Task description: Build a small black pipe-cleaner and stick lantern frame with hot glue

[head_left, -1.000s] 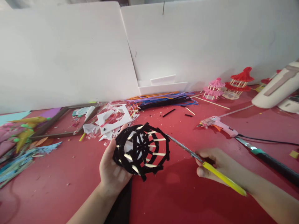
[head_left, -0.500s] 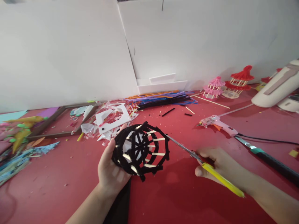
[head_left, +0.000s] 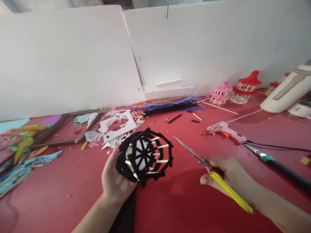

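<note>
My left hand point(head_left: 118, 179) is closed round the left side of a small round cage-like craft frame point(head_left: 143, 153). It is made of fuzzy black strips and pale sticks, with black spokes over a white centre. The frame is tilted, its open ring facing right. My right hand point(head_left: 227, 173) grips scissors point(head_left: 190, 152), blades pointing up and left, the tip just right of the ring and apart from it. Red shows at the grip, and a long yellow piece point(head_left: 230, 191) runs back from it across the hand. Some of my fingers are hidden behind the frame and the scissors.
Pipe cleaners point(head_left: 167, 105) lie along the white board. A pink glue gun point(head_left: 230, 132) and a black-handled tool point(head_left: 284, 166) are at right. Pink point(head_left: 221, 94) and red point(head_left: 249, 85) small pavilions stand behind. White scraps point(head_left: 119, 126) and a brown frame point(head_left: 53, 142) lie left.
The black frame has turned slightly, showing its spoked centre more squarely, and its right rim has drawn left, away from the scissors tip. My right hand keeps hold of the scissors.
</note>
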`<state>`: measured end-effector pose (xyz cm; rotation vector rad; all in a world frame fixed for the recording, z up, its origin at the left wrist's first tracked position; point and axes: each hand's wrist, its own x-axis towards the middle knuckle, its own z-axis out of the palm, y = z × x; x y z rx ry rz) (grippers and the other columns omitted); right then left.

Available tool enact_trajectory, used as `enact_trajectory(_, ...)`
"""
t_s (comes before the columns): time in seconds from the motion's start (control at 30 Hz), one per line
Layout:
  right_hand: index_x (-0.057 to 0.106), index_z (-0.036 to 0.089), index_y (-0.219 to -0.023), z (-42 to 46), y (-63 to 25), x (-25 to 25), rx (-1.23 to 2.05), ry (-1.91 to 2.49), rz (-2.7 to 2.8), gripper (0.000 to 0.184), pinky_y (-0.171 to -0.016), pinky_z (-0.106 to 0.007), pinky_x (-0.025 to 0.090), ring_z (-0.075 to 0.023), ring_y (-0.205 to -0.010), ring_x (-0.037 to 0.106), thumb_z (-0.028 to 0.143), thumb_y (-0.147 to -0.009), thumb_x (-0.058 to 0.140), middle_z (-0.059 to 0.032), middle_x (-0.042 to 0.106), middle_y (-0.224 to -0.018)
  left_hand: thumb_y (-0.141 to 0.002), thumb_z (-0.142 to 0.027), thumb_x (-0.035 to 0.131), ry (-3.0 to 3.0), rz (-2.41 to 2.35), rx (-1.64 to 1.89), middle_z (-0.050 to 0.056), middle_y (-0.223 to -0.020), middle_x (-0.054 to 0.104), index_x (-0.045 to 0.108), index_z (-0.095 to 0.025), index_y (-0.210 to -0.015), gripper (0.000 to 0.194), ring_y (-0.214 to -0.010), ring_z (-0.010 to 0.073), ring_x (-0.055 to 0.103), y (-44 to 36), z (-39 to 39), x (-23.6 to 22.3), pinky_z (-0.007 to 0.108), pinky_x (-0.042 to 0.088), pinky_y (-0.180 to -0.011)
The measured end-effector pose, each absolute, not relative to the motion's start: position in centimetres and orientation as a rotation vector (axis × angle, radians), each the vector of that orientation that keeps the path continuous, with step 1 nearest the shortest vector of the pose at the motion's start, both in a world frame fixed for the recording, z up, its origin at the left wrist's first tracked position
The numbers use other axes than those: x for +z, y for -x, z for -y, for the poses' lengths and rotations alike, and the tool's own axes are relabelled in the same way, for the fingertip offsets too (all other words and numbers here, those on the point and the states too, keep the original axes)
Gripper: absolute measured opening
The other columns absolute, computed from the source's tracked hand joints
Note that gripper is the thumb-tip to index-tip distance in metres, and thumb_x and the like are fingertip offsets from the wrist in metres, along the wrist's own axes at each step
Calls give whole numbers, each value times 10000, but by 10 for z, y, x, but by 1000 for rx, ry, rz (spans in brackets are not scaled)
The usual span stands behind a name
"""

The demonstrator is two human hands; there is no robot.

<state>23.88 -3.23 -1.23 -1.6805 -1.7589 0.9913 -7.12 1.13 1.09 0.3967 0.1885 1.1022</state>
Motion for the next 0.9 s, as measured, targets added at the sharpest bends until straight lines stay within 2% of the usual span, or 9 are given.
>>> enact_trajectory(0.13, 397, 223, -632, 23, -245, -14, 965, 1692, 1714, 538, -490, -244, 238, -102, -560, 278, 658, -739, 694, 61, 265, -605, -1002, -347, 434, -396, -211, 1117, 112, -1205, 749, 734, -191, -1203, 393, -1174, 326, 689, 70, -11, 12, 570, 426, -1131)
enact_trajectory(0.3, 408, 225, -660, 20, -247, -13, 982, 1662, 1721, 485, -495, -242, 225, -99, -554, 262, 611, -758, 685, 67, 284, -609, -914, -300, 561, -333, -236, 1116, 49, -1279, 721, 730, -297, -1206, 337, -1282, 362, 610, 71, -9, 9, 674, 321, -1161)
enact_trajectory(0.43, 422, 223, -667, 19, -245, -15, 969, 1684, 1735, 465, -497, -239, 232, -102, -559, 266, 605, -766, 670, 68, 291, -609, -911, -271, 582, -364, -238, 1127, 60, -1309, 704, 696, -307, -1261, 371, -1273, 362, 618, 71, -9, 3, 675, 363, -1139)
enact_trajectory(0.53, 433, 223, -684, 17, -245, -17, 955, 1698, 1731, 460, -501, -240, 250, -105, -563, 286, 611, -772, 663, 66, 309, -615, -988, -446, 522, -405, -214, 1096, 67, -1394, 643, 648, -318, -1322, 380, -1297, 367, 597, 70, -12, -1, 642, 420, -1115)
enact_trajectory(0.63, 418, 224, -682, 17, -246, -19, 942, 1694, 1740, 462, -503, -239, 262, -105, -565, 298, 607, -790, 652, 65, 318, -619, -969, -579, 509, -471, -182, 1090, 83, -1429, 613, 612, -316, -1360, 481, -1306, 378, 586, 68, -14, -4, 609, 482, -1075)
enact_trajectory(0.7, 419, 225, -678, 17, -246, -19, 935, 1701, 1745, 463, -498, -236, 263, -105, -562, 302, 606, -786, 657, 64, 318, -616, -960, -530, 567, -515, -195, 1099, 75, -1406, 637, 617, -320, -1351, 447, -1301, 356, 597, 67, -14, -6, 580, 505, -1066)
enact_trajectory(0.77, 430, 224, -679, 18, -245, -19, 932, 1712, 1745, 459, -492, -233, 267, -106, -560, 303, 606, -776, 665, 64, 319, -613, -935, -406, 659, -560, -253, 1092, 66, -1346, 685, 639, -318, -1324, 399, -1292, 321, 612, 67, -13, -8, 541, 511, -1076)
enact_trajectory(0.9, 429, 225, -669, 18, -243, -18, 910, 1711, 1751, 458, -480, -228, 276, -101, -545, 294, 596, -768, 678, 68, 310, -601, -853, -226, 762, -626, -392, 1098, 64, -1194, 760, 689, -289, -1259, 417, -1201, 272, 674, 70, -9, -10, 480, 537, -1061)
